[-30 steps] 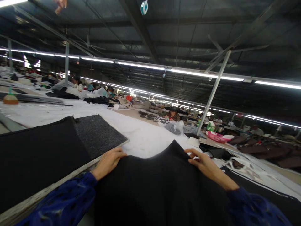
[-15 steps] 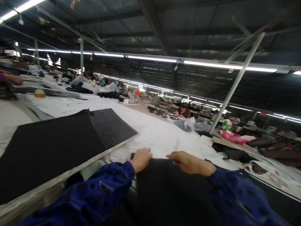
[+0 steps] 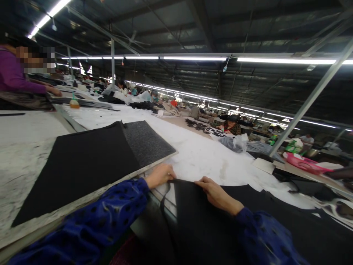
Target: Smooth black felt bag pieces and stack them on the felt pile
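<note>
My left hand [image 3: 160, 176] pinches the far left corner of a black fabric piece [image 3: 204, 224]. A narrow dark strip [image 3: 163, 206] hangs down just below these fingers. My right hand [image 3: 216, 192] grips the far edge of the same fabric, a short way to the right, thumb and fingers pressed together. Between both hands the edge runs nearly straight, and the fabric drops toward me. On the board at left lies another black fabric piece [image 3: 91, 162], beside a speckled dark grey panel [image 3: 150, 141]. More black fabric [image 3: 286, 217] spreads out to the right of my right hand.
A white worktable [image 3: 198, 151] stretches ahead. A small bottle of amber liquid [image 3: 74, 102] stands at the far left, near a person in a purple sleeve [image 3: 33, 86]. To the right are a slanted metal post [image 3: 311, 99], a pink basin [image 3: 306, 163] and plastic-wrapped material [image 3: 234, 142].
The view has turned left, bringing the purple-sleeved person further in. My left hand has shifted slightly left and up with the fabric corner, and the hanging strip now shows.
</note>
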Tool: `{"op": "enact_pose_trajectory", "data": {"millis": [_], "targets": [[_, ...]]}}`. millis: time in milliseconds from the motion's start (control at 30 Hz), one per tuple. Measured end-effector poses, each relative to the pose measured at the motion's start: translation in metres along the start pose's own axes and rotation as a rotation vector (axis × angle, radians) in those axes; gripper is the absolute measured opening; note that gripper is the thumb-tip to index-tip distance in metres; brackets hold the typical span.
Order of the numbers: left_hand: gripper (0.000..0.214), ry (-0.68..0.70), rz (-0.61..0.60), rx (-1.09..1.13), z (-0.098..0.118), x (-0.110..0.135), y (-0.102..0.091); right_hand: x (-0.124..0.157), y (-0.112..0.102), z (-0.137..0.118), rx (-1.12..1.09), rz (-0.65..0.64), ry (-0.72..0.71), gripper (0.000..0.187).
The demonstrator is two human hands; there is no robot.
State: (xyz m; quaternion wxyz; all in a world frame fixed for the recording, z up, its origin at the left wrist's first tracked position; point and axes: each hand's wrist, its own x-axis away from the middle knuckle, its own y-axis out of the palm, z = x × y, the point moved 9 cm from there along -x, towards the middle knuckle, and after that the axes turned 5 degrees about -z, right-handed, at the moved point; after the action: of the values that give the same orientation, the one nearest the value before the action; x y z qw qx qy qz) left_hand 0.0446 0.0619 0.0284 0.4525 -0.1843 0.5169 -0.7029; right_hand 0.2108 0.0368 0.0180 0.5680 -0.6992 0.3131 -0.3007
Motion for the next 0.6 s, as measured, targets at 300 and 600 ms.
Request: {"op": "enact_pose_trajectory", "data": {"millis": [300, 600], "targets": [[0.024, 0.121, 0.111, -0.055, 0.005, 0.019, 0.0, -0.015, 0.003, -0.027, 0.347, -0.273, 0.099, 0.07], [0.024, 0.109, 0.093, -0.007, 0.0, 0.019, 0.0, -0.036, 0.001, -0.078, 0.298, -0.239, -0.067, 0.075]]}}
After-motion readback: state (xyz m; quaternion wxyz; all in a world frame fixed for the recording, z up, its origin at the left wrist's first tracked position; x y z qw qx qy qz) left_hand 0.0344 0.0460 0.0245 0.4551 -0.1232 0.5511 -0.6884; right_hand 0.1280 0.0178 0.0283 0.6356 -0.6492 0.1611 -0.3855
